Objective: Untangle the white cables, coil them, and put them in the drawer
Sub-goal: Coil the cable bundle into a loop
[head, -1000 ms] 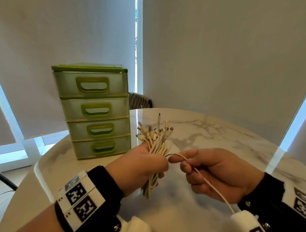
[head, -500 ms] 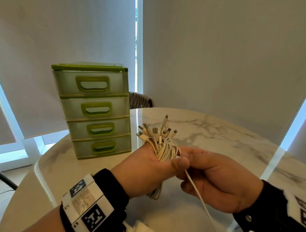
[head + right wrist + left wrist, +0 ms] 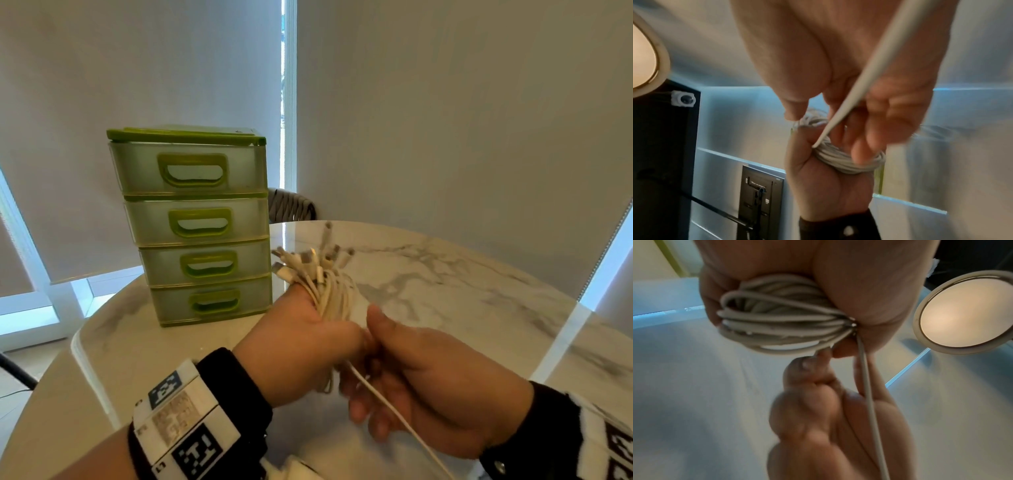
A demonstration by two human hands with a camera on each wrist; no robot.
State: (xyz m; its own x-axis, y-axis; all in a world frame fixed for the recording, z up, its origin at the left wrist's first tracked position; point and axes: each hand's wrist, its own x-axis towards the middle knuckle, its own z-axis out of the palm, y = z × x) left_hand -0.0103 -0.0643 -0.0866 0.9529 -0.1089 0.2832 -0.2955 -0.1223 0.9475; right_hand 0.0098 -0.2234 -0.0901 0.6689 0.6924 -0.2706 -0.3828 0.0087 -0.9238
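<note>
Coiling step in hand, I judge: my left hand (image 3: 301,346) grips the white cable bundle (image 3: 330,291), plugs fanned upward above the marble bench (image 3: 445,274); my right hand (image 3: 428,387) curls round one loose strand (image 3: 869,402), smooth and round; next, I judge, wrap it tight, then open a translucent green-handled drawer (image 3: 191,171), all shut.

Both hands (image 3: 849,113) on coiled cables (image 3: 846,160)

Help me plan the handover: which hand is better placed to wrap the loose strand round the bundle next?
Right. The right hand already has the loose strand running through its fingers, beside the bundle. The left hand grips that bundle, so it is occupied.
</note>
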